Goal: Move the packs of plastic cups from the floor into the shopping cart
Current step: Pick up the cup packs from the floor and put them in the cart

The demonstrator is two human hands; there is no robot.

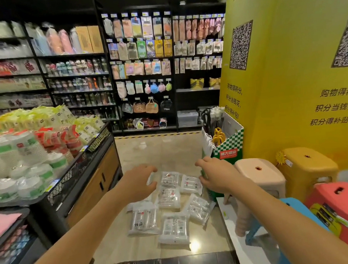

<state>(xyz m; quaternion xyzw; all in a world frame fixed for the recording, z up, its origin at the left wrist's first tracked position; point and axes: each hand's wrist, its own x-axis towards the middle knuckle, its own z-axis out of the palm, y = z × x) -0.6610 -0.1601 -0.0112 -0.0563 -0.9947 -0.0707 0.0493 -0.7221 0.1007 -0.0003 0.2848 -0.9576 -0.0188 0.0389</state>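
Clear packs (169,207) of plastic cups lie clustered on the floor (150,149); their labels carry Chinese characters, partly legible as 塑杯. Left hand (138,180) and right hand (217,175) reach above the packs, fingers spread, grasping nothing. Right of the packs stand a checkered box (230,147) with a red Chinese label, a beige stool (259,175) and a yellow pillar (286,67) bearing QR codes and "购物得积分". Left of the packs, a display bin (87,165) holds bagged cups. No cart is identifiable.
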